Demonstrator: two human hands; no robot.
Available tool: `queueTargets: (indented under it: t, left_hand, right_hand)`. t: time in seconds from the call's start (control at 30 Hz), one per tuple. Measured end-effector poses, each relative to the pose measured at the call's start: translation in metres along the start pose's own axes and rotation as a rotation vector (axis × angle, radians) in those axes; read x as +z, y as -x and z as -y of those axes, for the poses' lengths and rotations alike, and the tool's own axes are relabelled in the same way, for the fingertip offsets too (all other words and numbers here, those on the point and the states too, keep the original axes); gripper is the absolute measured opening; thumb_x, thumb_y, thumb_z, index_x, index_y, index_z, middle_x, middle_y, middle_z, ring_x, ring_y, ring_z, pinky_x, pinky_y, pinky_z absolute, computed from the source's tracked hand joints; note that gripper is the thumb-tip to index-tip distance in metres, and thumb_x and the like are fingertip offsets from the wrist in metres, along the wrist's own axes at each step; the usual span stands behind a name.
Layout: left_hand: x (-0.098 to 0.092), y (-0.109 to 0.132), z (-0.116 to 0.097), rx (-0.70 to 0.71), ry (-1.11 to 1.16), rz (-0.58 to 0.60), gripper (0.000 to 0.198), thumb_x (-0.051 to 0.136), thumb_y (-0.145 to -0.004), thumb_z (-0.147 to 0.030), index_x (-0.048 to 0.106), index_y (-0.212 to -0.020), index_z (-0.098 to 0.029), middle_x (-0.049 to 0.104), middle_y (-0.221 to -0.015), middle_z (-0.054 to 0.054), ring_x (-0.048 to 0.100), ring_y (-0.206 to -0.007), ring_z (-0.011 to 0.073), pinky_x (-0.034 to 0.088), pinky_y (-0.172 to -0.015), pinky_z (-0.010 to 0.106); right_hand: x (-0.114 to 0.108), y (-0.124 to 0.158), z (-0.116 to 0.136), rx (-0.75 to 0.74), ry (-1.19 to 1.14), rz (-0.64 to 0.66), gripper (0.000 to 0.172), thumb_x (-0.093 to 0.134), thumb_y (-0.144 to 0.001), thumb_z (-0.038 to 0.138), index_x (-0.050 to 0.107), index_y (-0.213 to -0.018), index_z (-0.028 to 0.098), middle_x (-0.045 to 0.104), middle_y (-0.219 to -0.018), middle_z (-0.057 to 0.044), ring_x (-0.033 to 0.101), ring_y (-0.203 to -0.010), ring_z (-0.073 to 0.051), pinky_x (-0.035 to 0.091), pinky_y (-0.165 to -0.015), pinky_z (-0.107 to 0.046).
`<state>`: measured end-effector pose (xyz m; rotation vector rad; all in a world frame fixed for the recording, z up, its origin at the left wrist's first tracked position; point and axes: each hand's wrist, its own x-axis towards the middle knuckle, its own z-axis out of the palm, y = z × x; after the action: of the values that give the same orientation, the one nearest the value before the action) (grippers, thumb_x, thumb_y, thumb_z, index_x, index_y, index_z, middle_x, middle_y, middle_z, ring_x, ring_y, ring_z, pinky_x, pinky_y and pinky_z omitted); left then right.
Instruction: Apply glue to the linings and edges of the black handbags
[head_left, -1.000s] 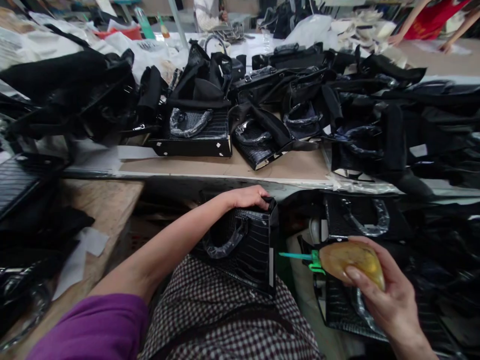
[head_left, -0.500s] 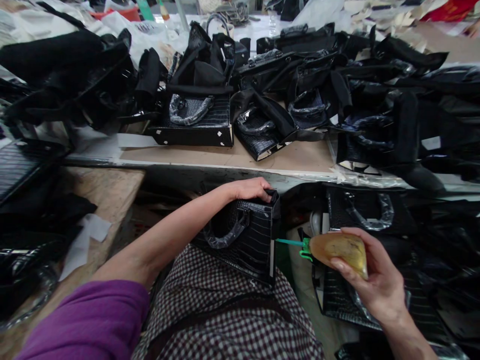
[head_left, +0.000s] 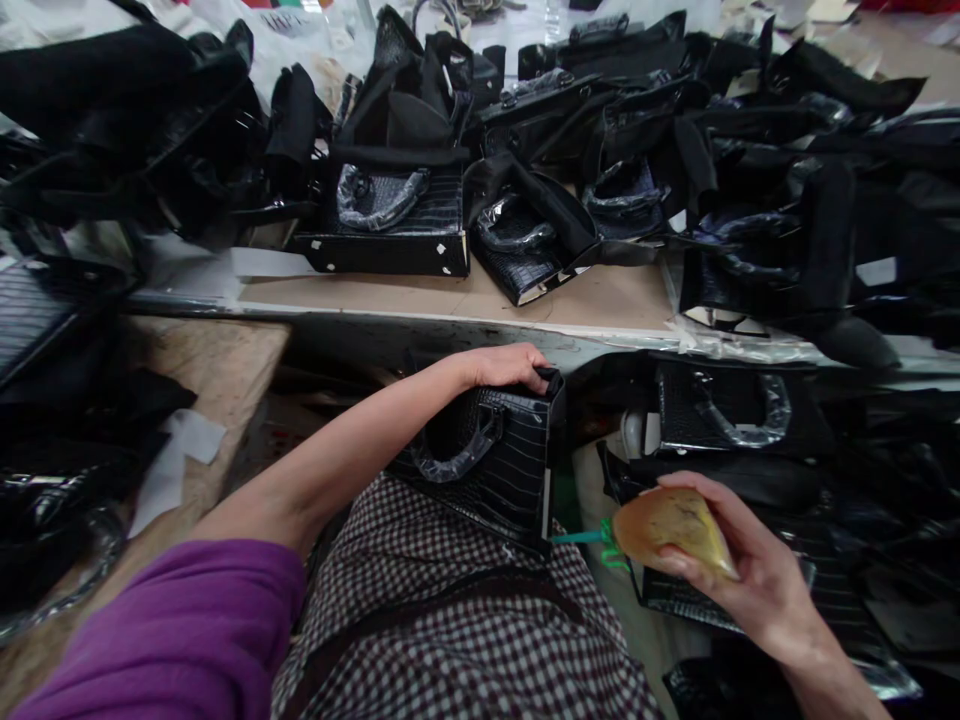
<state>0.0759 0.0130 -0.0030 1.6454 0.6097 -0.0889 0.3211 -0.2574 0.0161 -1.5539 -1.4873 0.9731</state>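
Observation:
A black crocodile-patterned handbag (head_left: 504,465) rests tilted on my lap, its handle (head_left: 459,455) wrapped in clear plastic. My left hand (head_left: 511,366) is closed over the bag's upper corner, the fingertips partly hidden behind the edge. In my right hand (head_left: 750,570) is a squeeze bottle (head_left: 671,530) of amber liquid, with a green cap and a thin teal nozzle (head_left: 577,538). The nozzle points left, and its tip is at the lower end of the bag's side edge. Whether it touches the bag I cannot tell.
Several black handbags (head_left: 390,215) crowd the workbench (head_left: 450,300) ahead. More bags (head_left: 742,410) are stacked on my right. At left, a worn wooden board (head_left: 202,370) holds dark bags and a white paper strip (head_left: 176,460).
The bottle in my right hand has moved down, its nozzle tip travelling along the bag's side edge to the lower end. My left hand keeps its hold on the bag.

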Motion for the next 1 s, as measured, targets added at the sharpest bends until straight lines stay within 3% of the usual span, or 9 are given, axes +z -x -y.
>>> queueTargets:
  t: [0.1,0.23,0.37,0.53,0.67,0.9,1.0]
  left_hand:
    - [0.0,0.0,0.0,-0.002,-0.009,-0.001,0.014,0.063,-0.065,-0.027,0.067,-0.069,-0.015,0.057,-0.06,-0.003,0.05,-0.059,0.0134,0.037,-0.06,0.026]
    - [0.002,-0.002,0.0,-0.004,-0.021,0.004,0.015,0.063,-0.065,-0.028,0.067,-0.069,-0.015,0.057,-0.06,-0.003,0.05,-0.058,0.0135,0.037,-0.059,0.026]
    - [0.003,-0.002,0.0,-0.002,-0.03,-0.001,0.014,0.062,-0.065,-0.027,0.067,-0.069,-0.015,0.056,-0.06,-0.003,0.049,-0.058,0.0134,0.035,-0.059,0.026]
    - [0.002,-0.002,0.0,0.006,-0.053,0.003,0.014,0.062,-0.065,-0.026,0.067,-0.07,-0.014,0.056,-0.06,-0.003,0.049,-0.058,0.0134,0.035,-0.061,0.026]
    - [0.001,-0.001,0.0,0.024,-0.068,-0.01,0.013,0.062,-0.066,-0.027,0.065,-0.067,-0.014,0.053,-0.059,-0.004,0.047,-0.058,0.013,0.034,-0.06,0.026]
    - [0.001,0.005,0.001,0.035,-0.074,-0.037,0.019,0.06,-0.069,-0.027,0.071,-0.077,-0.014,0.058,-0.063,-0.003,0.051,-0.063,0.0145,0.036,-0.062,0.025]
    - [0.002,0.006,0.0,0.039,-0.086,-0.039,0.02,0.06,-0.068,-0.024,0.073,-0.079,-0.014,0.06,-0.065,-0.003,0.053,-0.065,0.0147,0.037,-0.065,0.025]
  right_hand:
    - [0.001,0.002,-0.001,-0.001,-0.003,0.004,0.045,0.08,-0.082,0.036,0.063,-0.124,0.03,0.069,-0.116,-0.004,0.071,-0.094,-0.021,0.057,-0.081,-0.02]
    - [0.004,0.003,-0.006,0.08,-0.015,-0.106,0.047,0.081,-0.082,0.04,0.063,-0.123,0.027,0.068,-0.114,-0.007,0.07,-0.097,-0.024,0.057,-0.084,-0.024]
    - [0.005,0.0,-0.007,0.018,-0.025,-0.179,0.049,0.082,-0.08,0.034,0.062,-0.124,0.028,0.068,-0.115,-0.006,0.069,-0.098,-0.023,0.057,-0.087,-0.025]
    - [0.002,0.008,-0.009,0.009,0.006,-0.082,0.047,0.082,-0.08,0.036,0.064,-0.123,0.029,0.069,-0.115,-0.006,0.07,-0.097,-0.024,0.058,-0.085,-0.025]
    - [0.006,0.021,-0.015,0.104,-0.004,-0.037,0.048,0.08,-0.081,0.038,0.063,-0.125,0.028,0.069,-0.114,-0.006,0.07,-0.092,-0.024,0.059,-0.079,-0.024]
    - [0.023,0.034,-0.003,0.328,-0.152,-0.211,0.046,0.082,-0.076,0.043,0.066,-0.117,0.027,0.068,-0.105,-0.003,0.068,-0.088,-0.023,0.058,-0.076,-0.024]
    - [0.028,0.035,0.001,0.385,-0.232,-0.238,0.047,0.081,-0.076,0.044,0.066,-0.117,0.027,0.066,-0.101,-0.005,0.065,-0.079,-0.023,0.058,-0.059,-0.024]
